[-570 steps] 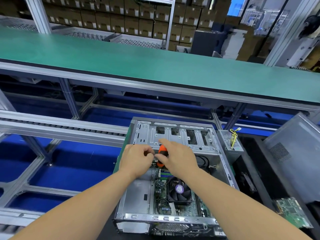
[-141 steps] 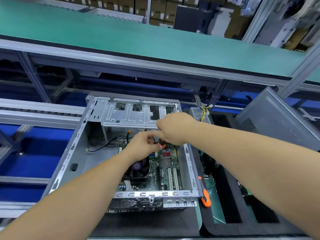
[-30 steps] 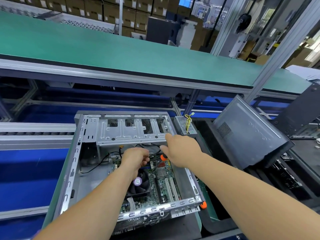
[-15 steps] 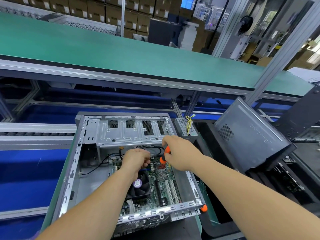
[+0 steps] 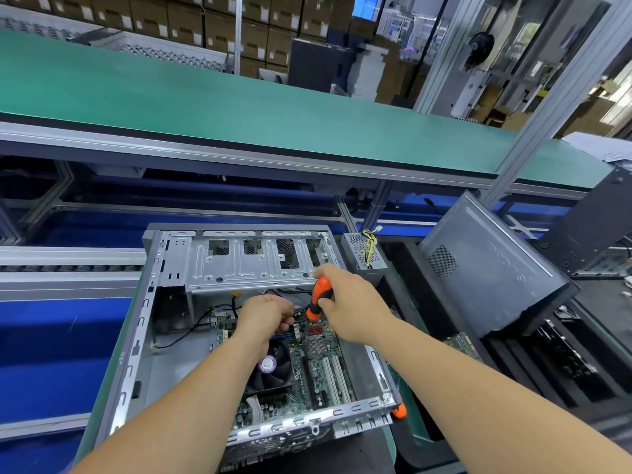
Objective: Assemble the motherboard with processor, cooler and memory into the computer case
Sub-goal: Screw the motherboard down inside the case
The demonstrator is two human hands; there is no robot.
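Head view: motherboard [image 5: 318, 367] seated in open computer case [image 5: 136, 336]; right hand [image 5: 352, 302] wrapped round orange screwdriver [image 5: 318, 297], left hand [image 5: 265, 316] curled by shaft, pinching it apparently. Recommended: tip square on screw, shaft upright, clear of black cables [image 5: 195, 323].

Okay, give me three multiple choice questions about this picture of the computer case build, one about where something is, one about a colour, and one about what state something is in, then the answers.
1. Where does the cooler fan sit?
A. on the motherboard inside the computer case
B. on the green conveyor
C. on the leaning side panel

2. What colour is the screwdriver handle?
A. blue and white
B. orange and black
C. plain yellow

3. What is the right hand doing?
A. lying flat and empty
B. pressing the fan
C. gripping the screwdriver

Answers: 1 A, the fan lies among the board's slots within the case walls. 2 B, orange with black bands shows beside the fingers. 3 C, fingers curl round the handle.
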